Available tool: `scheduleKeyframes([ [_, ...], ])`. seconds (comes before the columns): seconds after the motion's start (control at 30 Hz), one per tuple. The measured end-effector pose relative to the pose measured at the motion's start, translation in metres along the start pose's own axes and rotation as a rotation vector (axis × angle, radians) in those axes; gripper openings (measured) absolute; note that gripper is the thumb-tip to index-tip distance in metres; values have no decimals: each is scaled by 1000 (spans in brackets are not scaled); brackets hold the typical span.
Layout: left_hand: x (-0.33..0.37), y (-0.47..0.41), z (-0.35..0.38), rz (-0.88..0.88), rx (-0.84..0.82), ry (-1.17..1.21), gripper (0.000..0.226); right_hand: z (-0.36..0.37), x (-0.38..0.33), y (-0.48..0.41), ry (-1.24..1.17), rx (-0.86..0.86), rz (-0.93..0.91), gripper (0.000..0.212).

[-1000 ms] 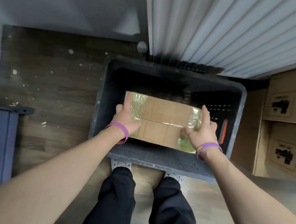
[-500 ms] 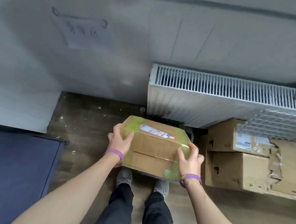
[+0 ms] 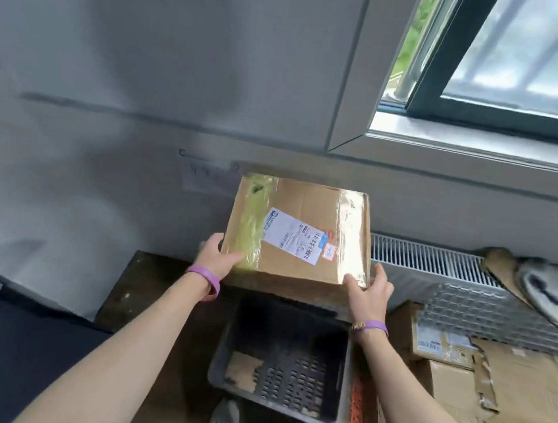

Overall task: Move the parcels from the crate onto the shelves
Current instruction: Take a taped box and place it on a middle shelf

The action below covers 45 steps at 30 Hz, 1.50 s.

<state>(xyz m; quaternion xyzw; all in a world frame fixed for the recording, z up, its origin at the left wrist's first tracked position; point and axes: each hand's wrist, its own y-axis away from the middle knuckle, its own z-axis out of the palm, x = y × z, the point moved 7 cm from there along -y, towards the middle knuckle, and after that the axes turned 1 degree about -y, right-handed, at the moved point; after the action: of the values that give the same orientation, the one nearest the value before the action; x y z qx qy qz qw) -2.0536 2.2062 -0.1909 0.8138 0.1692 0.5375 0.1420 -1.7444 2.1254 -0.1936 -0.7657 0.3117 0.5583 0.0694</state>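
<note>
A brown cardboard parcel (image 3: 298, 230) with clear tape and a white shipping label is held up in the air above the crate. My left hand (image 3: 218, 256) grips its near left corner, thumb on top. My right hand (image 3: 369, 288) grips its near right corner. The dark grey plastic crate (image 3: 334, 375) stands on the floor below, between my arms, with only a scrap of cardboard on its perforated bottom. No shelves are in view.
A white radiator (image 3: 437, 262) runs along the wall under a window (image 3: 527, 65). Stacked cardboard boxes (image 3: 493, 389) stand right of the crate. A grey cloth (image 3: 545, 284) lies on the radiator. A dark blue surface (image 3: 7, 355) is at the left. My feet (image 3: 224, 419) stand before the crate.
Both hands have lifted the parcel out of the crate and up to chest height. The view has tilted upward to the wall and window, and the crate interior now shows.
</note>
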Motion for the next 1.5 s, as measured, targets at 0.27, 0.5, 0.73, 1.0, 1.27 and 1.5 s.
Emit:
scheduleKeyframes([
  [0.27,25,8,-10,38,93,107,48,-10,-42,-15,-165,-13,-112,48],
  [0.5,41,7,-21,91,139,77,48,-11,-52,-19,-204,-17,-156,48],
  [0.73,40,7,-20,58,125,80,64,-7,-56,-23,-320,-41,-148,30],
  [1.0,50,14,-52,177,213,-5,103,5,-103,-35,-167,-77,-258,31],
  [1.27,46,0,-119,239,154,-154,81,100,-171,3,73,-370,-505,32],
  [1.5,5,16,-181,198,330,-14,43,166,-193,34,46,-395,-597,32],
])
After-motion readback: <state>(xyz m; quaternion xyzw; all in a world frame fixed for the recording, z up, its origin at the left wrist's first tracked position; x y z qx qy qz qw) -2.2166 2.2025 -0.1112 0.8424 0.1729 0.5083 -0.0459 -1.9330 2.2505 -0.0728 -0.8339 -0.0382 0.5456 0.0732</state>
